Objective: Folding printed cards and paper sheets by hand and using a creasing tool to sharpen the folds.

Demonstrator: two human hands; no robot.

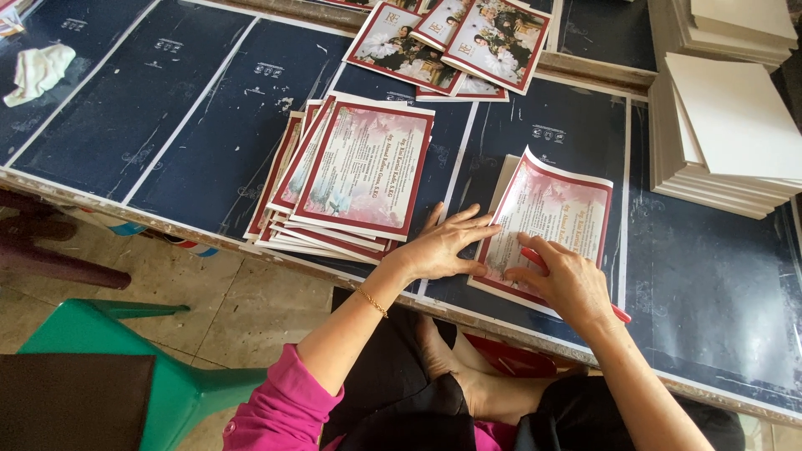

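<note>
Card [551,219]: flat left hand [443,246] pins its near edge; right hand [564,280] grips red tool [619,313]. Keep your pressure even, stroke outward.

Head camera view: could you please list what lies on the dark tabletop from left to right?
White cloth → fanned stack of red-bordered printed cards → left hand → single printed card being pressed flat → stack of plain white boards.

A sheet [551,213] lay on the table [167,125] under my hands. A pile of sheets [342,179] sat left of my left hand [443,246], blank boards [723,138] beyond my right hand [564,280], photo prints [451,42] farther back.
</note>
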